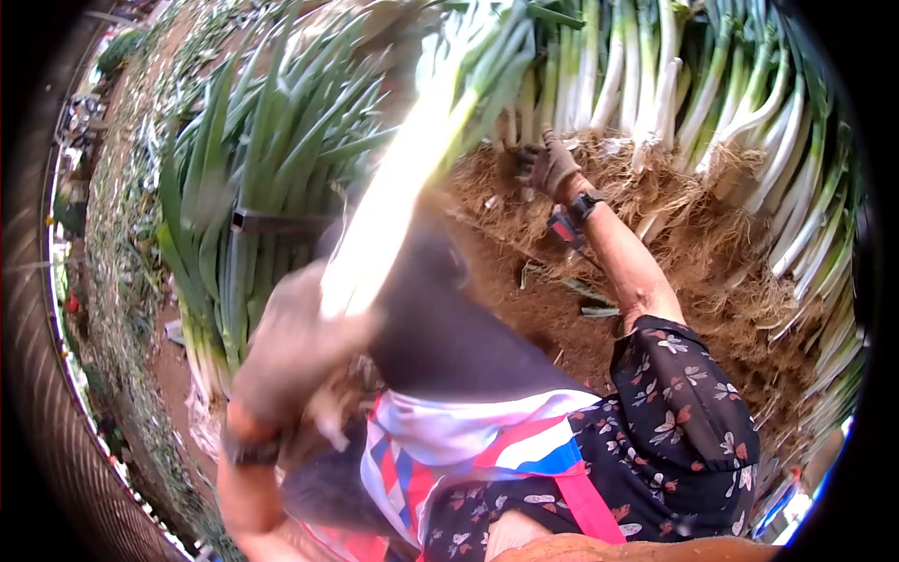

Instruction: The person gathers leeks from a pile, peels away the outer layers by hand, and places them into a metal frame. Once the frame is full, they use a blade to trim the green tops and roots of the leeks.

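Beside the roots point(693, 211) of piled leeks point(646, 75), the right hand point(551, 170) is nearer, grip unclear; the left hand point(304, 342) clasps leek stalks point(389, 215) slanting up-right.

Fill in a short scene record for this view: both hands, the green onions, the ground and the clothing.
Left hand: blurred, closed around pale green onion stalks; hand at
Right hand: at, beside the tangled roots; grip unclear
Far and right side: row of green onions, roots toward the person
Left side: leafy bunch, leaves pointing away
Ground: brown soil
Clothing: patterned apron, dark floral sleeve
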The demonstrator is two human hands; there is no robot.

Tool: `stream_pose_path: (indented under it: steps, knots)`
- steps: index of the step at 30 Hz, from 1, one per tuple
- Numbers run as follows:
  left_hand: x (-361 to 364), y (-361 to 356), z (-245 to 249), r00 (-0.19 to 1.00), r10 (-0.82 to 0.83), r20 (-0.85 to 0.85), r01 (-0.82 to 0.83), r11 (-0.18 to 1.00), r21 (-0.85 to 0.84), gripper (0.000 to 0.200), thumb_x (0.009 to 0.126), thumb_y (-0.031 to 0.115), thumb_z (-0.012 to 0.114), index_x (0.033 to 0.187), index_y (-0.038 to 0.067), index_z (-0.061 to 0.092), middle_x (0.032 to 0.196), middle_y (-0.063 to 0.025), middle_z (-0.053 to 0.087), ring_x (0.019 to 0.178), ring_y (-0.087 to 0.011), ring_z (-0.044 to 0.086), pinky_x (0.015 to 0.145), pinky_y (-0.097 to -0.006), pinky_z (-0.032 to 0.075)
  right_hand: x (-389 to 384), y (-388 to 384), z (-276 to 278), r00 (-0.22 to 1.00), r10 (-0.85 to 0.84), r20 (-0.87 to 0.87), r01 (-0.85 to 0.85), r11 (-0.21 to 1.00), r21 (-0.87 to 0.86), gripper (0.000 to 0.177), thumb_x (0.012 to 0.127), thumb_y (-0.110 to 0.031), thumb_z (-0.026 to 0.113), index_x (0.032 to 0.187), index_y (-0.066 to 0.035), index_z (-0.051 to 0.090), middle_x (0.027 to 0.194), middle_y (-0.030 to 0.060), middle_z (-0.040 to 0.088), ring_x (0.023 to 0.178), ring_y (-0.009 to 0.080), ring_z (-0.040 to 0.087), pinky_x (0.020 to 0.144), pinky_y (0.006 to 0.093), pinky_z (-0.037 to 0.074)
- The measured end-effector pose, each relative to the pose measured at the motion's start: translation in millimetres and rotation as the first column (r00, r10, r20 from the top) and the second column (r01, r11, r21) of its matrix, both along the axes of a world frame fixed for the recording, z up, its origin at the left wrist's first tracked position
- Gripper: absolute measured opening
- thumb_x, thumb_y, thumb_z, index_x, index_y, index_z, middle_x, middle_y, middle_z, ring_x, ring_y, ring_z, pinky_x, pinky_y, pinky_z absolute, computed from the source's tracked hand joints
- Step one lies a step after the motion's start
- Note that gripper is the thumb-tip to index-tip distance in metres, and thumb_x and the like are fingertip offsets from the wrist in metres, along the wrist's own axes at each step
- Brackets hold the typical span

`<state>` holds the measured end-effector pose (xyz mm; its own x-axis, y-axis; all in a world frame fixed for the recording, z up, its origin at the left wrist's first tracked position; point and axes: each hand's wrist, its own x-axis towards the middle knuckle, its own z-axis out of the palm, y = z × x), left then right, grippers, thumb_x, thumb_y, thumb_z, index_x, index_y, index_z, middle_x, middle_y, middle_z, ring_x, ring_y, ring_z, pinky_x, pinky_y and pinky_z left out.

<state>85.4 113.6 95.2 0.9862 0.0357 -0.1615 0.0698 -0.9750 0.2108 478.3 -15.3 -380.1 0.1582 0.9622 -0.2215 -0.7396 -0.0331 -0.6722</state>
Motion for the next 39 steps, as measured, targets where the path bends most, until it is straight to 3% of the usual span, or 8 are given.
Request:
stream_pose_path:
  steps: [2, 5, 7, 13, 20, 32, 33, 39]
  knots:
    - [-76.5, -33.5, 28.0, 0.998, 0.055, 0.029, -0.06, 0.98, 0.188, 0.033, 0.072, 0.018, 0.08, 0.103, 0.012, 0.069, 0.116, -0.0181, 0.063, 0.107, -0.0358, 0.061, 0.092, -0.0439, 0.048, -27.1, -7.6, 75.5, 0.981, -0.188, 0.051, 0.195, 0.966, -0.172, 0.072, 0.092, -0.054, 0.049, 0.145, -0.008, 0.036, 0.143, 0.0113, 0.041, 0.132, 0.0251, 0.036, 0.108, 0.0464, 0.025]
    - [-153.6, -84.5, 64.5, 0.696, 0.679, -0.232, -0.716, 0.682, -0.151, 0.061, 0.067, 0.018, 0.083, 0.119, -0.004, 0.061, 0.113, -0.0213, 0.065, 0.102, -0.0331, 0.065, 0.097, -0.0433, 0.047, -79.7, -28.9, 181.1, 0.873, -0.17, 0.456, 0.343, 0.88, -0.329, 0.05, 0.091, -0.034, 0.067, 0.135, -0.014, 0.058, 0.124, 0.0076, 0.062, 0.116, 0.0183, 0.055, 0.097, 0.037, 0.047]
    - [-190.3, -117.6, 71.0, 0.766, 0.632, -0.12, -0.614, 0.774, 0.158, 0.062, 0.068, 0.017, 0.082, 0.121, -0.005, 0.06, 0.112, -0.0207, 0.065, 0.101, -0.0351, 0.065, 0.092, -0.0448, 0.049, -119.9, -48.4, 234.2, 0.413, 0.089, 0.906, 0.439, 0.852, -0.284, 0.058, 0.087, -0.032, 0.072, 0.134, -0.003, 0.054, 0.113, 0.0102, 0.064, 0.103, 0.0147, 0.059, 0.092, 0.0318, 0.05]
    - [-263.8, -169.8, 28.6, 0.732, 0.68, -0.04, -0.651, 0.716, 0.251, 0.065, 0.071, 0.018, 0.08, 0.127, -0.003, 0.055, 0.113, -0.0197, 0.063, 0.102, -0.0384, 0.061, 0.093, -0.0472, 0.046, -219.4, -59.7, 329.6, -0.384, -0.45, 0.806, -0.142, 0.891, 0.43, 0.081, 0.063, -0.019, 0.083, 0.134, -0.004, 0.048, 0.129, 0.0181, 0.055, 0.122, 0.0378, 0.053, 0.106, 0.0452, 0.042]
    - [-293.2, -183.8, 8.3, 0.712, 0.702, -0.016, -0.663, 0.68, 0.312, 0.056, 0.075, 0.025, 0.075, 0.123, 0.002, 0.058, 0.103, -0.0115, 0.063, 0.093, -0.0293, 0.061, 0.087, -0.0434, 0.047, -322.8, -30.4, 387.1, -0.485, -0.425, 0.764, -0.63, 0.776, 0.032, 0.094, 0.062, -0.041, 0.084, 0.139, -0.004, 0.045, 0.143, 0.0181, 0.047, 0.135, 0.0414, 0.041, 0.115, 0.0552, 0.026]
    - [-308.5, -175.2, -41.4, 0.681, 0.732, 0.012, -0.632, 0.58, 0.515, 0.047, 0.076, 0.028, 0.07, 0.115, 0.003, 0.057, 0.087, -0.0099, 0.057, 0.08, -0.0261, 0.055, 0.072, -0.0414, 0.04, -348.9, 22.6, 376.5, -0.511, -0.499, 0.7, -0.731, 0.681, -0.049, 0.039, 0.067, -0.014, 0.067, 0.103, -0.003, 0.055, 0.088, 0.0139, 0.059, 0.087, 0.0362, 0.059, 0.085, 0.0458, 0.046]
    - [-305.5, -168.5, -50.0, 0.772, 0.591, 0.233, -0.589, 0.53, 0.61, 0.013, 0.09, 0.019, 0.048, 0.089, 0.006, 0.049, 0.065, -0.0045, 0.046, 0.059, -0.0187, 0.05, 0.061, -0.0364, 0.042, -344.9, 21.3, 375.8, -0.537, -0.494, 0.684, -0.718, 0.694, -0.062, 0.038, 0.067, -0.014, 0.067, 0.101, -0.004, 0.055, 0.087, 0.0137, 0.059, 0.086, 0.0363, 0.06, 0.083, 0.0459, 0.047]
    - [-308.3, -116.0, -89.5, 0.763, 0.417, 0.495, -0.643, 0.405, 0.65, 0.017, 0.096, 0.017, 0.041, 0.081, 0.011, 0.042, 0.06, 0.0023, 0.035, 0.049, -0.011, 0.038, 0.044, -0.0295, 0.036, -328.9, 50.2, 413.1, -0.679, -0.5, 0.538, -0.649, 0.752, -0.119, 0.031, 0.067, -0.012, 0.067, 0.095, -0.009, 0.054, 0.086, 0.0131, 0.059, 0.083, 0.0369, 0.059, 0.074, 0.0466, 0.046]
